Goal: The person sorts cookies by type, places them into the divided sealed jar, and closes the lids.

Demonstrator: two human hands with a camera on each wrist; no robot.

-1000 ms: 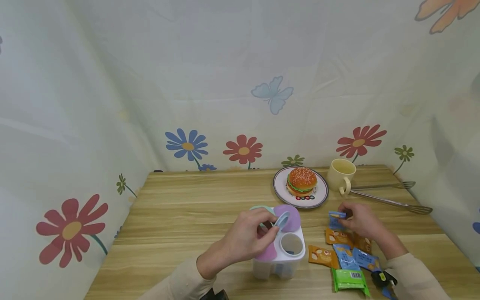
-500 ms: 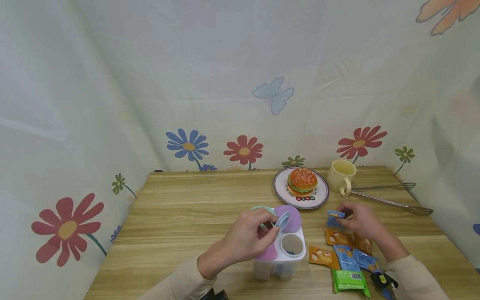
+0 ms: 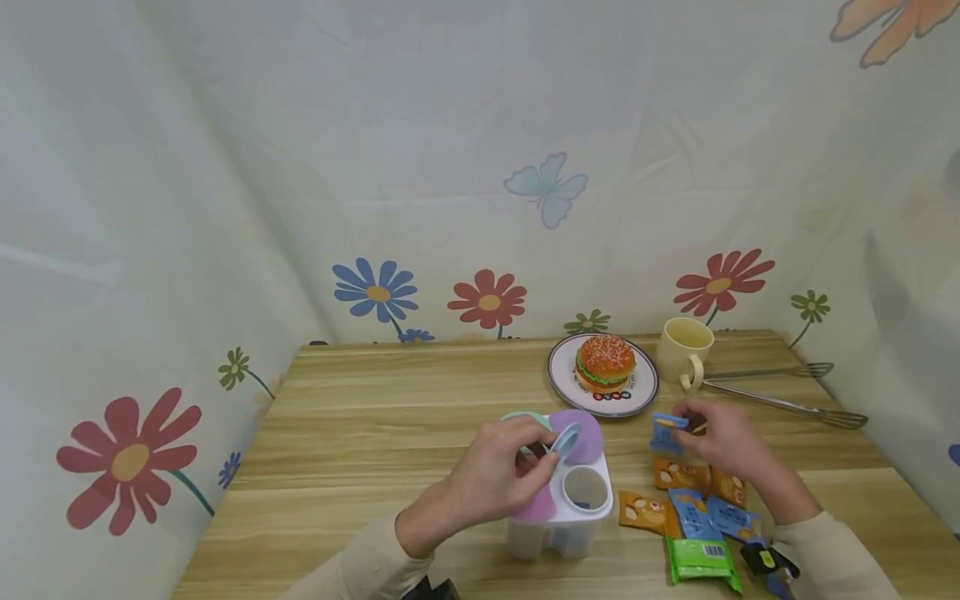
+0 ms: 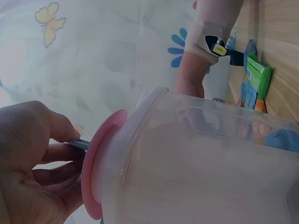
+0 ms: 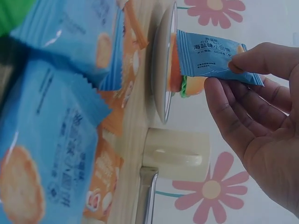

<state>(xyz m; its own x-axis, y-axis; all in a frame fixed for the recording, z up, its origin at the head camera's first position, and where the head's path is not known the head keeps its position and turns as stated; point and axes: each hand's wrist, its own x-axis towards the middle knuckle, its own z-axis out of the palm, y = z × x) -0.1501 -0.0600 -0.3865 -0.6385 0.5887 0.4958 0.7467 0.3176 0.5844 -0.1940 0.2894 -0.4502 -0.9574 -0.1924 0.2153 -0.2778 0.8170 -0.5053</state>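
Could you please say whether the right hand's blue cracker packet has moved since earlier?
Yes: in the head view, the blue cracker packet has shifted slightly left, nearer the plate.

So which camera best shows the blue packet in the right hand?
The right wrist view: the blue packet shows large, its printing turned to the camera, pinched by the right hand. The head view shows it small, partly covered by that hand. In the left wrist view I cannot make it out.

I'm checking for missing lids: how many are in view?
4: the light-blue lid in the left hand; the purple lid, mint lid and pink lid on the white box, the last two partly hidden.
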